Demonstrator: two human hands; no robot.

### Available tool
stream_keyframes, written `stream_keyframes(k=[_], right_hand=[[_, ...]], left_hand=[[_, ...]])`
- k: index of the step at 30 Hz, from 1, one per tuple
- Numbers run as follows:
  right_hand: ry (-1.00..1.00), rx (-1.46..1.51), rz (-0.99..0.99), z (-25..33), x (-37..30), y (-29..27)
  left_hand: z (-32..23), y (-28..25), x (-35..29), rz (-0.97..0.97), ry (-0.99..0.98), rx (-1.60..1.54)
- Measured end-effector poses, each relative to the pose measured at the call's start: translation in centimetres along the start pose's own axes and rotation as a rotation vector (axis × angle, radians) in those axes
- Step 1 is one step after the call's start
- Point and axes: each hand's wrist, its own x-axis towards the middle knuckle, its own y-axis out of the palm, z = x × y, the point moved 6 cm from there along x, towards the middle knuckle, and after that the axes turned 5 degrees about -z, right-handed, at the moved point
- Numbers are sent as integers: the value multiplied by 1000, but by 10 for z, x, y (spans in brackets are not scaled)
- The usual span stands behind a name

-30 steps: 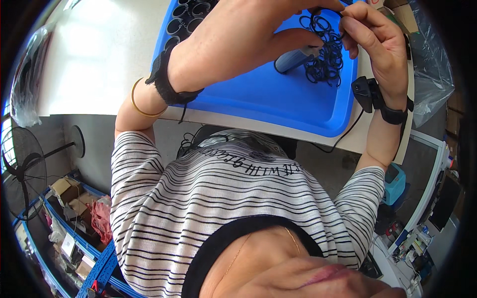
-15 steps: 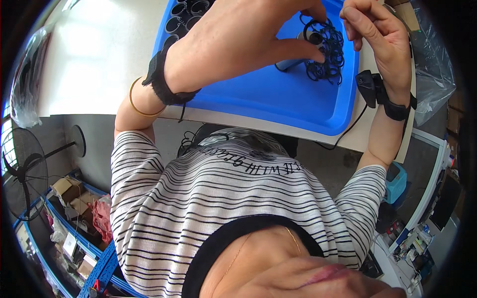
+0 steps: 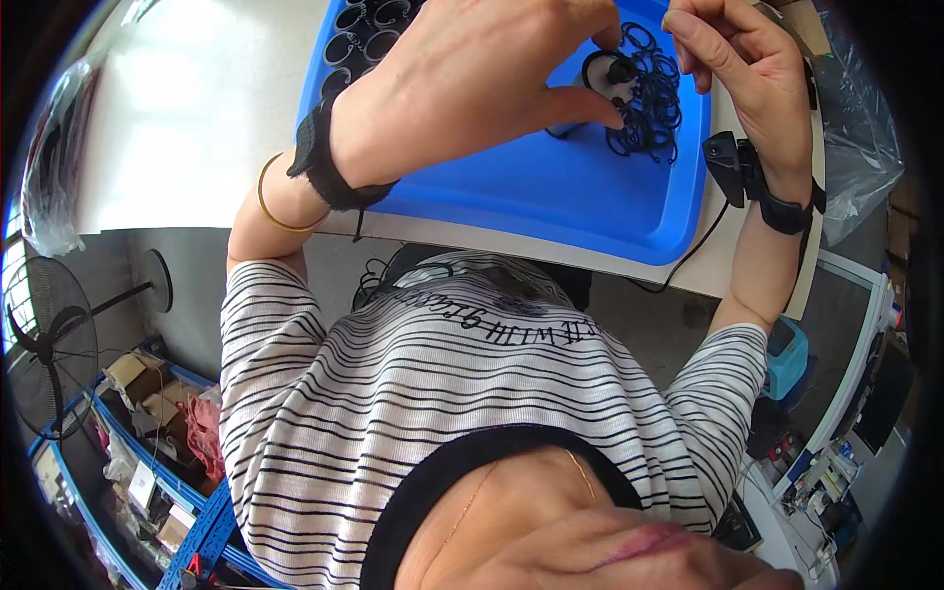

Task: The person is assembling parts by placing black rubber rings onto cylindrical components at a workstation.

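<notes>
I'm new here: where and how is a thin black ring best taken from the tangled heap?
Probably pinch a near-edge loop of the black ring heap, coming from the wearer's side: loops jut over the blue rectangular tray there; the left hand crowds the heap's left.

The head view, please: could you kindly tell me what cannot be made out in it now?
In the head view:
Grey-blue cylinder: part of its side is hidden by the left hand.
Right hand: its curled fingers hide whether it holds anything.
Black rings: too small and tangled to count.
Dark round parts: cut off by the top edge.
Blue tray: far side beyond the top edge.
</notes>
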Motion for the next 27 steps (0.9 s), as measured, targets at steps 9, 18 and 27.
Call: stream_keyframes(k=[9,18,27], right_hand=[[254,-816,-91,8,-6,-5],[16,-211,43,10,6,19],[387,-807,219,-6,-16,-1]], left_hand=[[2,0,-1,-1,19,-13],[3,6,-2,-17,68,-8],[3,7,-1,-4,38,-47]])
